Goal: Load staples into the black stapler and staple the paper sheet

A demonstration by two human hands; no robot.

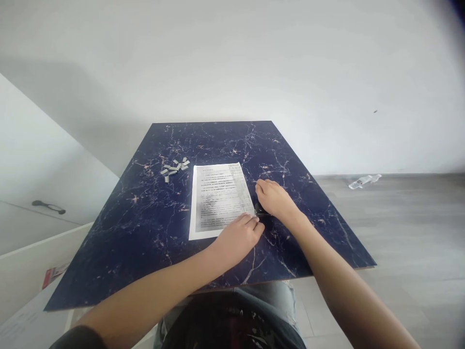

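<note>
A stack of printed paper lies flat on the dark blue marbled table, its right side towards my hands. My left hand rests over its lower right corner, fingers curled together and pressing there. Just right of the paper's edge, my right hand is closed over a small black stapler. Only the stapler's near end shows; my palm and fingers hide the remainder. Left of the paper's top lie several short grey staple strips in a loose scatter.
The table stands against a white wall. A clear plastic bottle lies on the grey floor at right. On the left are a white surface with a dark handle and an open white compartment with a red-and-white item.
</note>
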